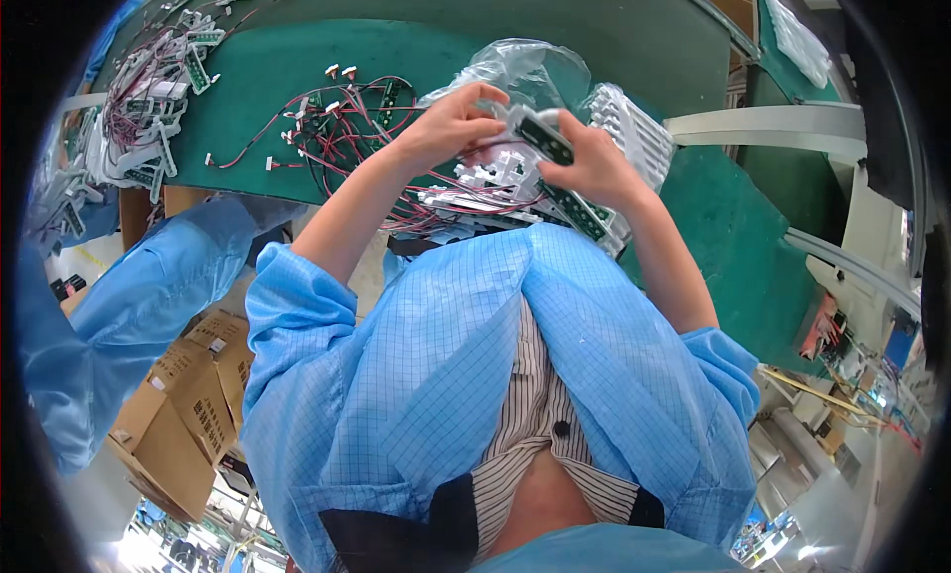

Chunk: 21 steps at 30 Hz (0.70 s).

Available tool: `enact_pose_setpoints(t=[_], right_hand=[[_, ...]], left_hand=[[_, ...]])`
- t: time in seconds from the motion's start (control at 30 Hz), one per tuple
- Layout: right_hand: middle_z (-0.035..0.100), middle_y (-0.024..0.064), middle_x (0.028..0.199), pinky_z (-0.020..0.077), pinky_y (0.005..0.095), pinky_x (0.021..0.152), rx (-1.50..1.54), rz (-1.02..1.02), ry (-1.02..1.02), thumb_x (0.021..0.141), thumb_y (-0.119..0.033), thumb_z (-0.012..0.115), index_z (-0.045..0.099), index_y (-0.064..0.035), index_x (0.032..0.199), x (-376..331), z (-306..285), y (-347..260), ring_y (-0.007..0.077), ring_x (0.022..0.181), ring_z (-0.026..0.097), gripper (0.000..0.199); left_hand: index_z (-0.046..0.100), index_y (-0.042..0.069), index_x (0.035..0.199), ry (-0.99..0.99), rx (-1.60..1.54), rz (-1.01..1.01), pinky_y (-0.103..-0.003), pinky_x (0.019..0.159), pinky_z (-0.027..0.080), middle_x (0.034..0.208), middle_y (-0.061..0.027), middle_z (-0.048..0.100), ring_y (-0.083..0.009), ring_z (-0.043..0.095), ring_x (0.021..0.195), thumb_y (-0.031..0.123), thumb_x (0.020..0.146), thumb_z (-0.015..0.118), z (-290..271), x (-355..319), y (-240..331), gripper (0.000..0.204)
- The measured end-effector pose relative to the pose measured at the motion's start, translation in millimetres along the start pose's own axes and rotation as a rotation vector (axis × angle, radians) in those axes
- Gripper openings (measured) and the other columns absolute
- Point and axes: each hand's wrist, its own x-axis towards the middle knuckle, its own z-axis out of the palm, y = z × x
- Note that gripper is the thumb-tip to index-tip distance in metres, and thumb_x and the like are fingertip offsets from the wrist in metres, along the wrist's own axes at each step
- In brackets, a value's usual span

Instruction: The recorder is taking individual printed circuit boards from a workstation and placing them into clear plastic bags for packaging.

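two hands meet on a small board (543, 137) in a white frame, held above the bench edge; the left hand (451, 122) pinches its near end, the right hand (592, 167) grips the far side. it looks light, stiff, fragile: best held by the edges. beneath lie a stack of boards (594, 216), red wires (347, 127), a clear bag (515, 68).

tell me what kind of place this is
Most likely an electronics assembly line: a green work mat strewn with red wire harnesses, small circuit boards stacked by the hands, and a blue cleanroom-style smock.
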Motion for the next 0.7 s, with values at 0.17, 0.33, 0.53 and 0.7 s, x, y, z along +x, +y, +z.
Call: enact_pose_setpoints(t=[0.17,0.33,0.53,0.7], right_hand=[[0.057,0.0141,0.076,0.0443,0.0323,0.067,-0.092,-0.019,-0.007,0.067,-0.014,0.059,0.05,-0.0022,0.105,-34,-12,8,0.0245,0.07,0.057,0.041],[0.05,0.0161,0.1,0.043,0.0358,0.077,-0.203,-0.151,0.021,0.064,-0.015,0.065,0.052,0.0007,0.095,-50,4,29,0.0321,0.091,0.051,0.038],[0.051,0.0164,0.106,0.0395,0.0343,0.085,-0.17,-0.131,-0.225,0.065,-0.025,0.072,0.056,0.0001,0.089,-33,2,23,0.0285,0.099,0.05,0.039],[0.061,0.0107,0.073,0.047,0.0327,0.068,0.228,0.182,0.15,0.07,-0.026,0.065,0.061,-0.0018,0.078,25,9,73,0.0235,0.069,0.059,0.026]], left_hand=[[0.058,0.005,0.098,0.103,0.8,0.134,-0.021,0.04,0.026,0.052,0.0031,0.048,-0.0025,0.038,0.045,0.02,0.084,0.058,-23,-40,56,0.02],[0.059,0.003,0.079,0.414,1.155,0.281,-0.026,0.042,0.03,0.05,-0.0036,0.046,-0.0079,0.039,0.045,0.021,0.082,0.06,-56,-57,70,0.019],[0.06,0.004,0.074,0.133,1.596,-0.33,-0.041,0.067,0.046,0.072,-0.0143,0.061,-0.0317,0.059,0.072,0.026,0.075,0.057,-115,-48,27,0.022],[0.057,0.013,0.097,0.44,1.556,0.07,-0.039,0.075,0.045,0.107,-0.013,0.055,-0.0312,0.054,0.094,0.007,0.071,0.056,-131,10,7,0.026]])
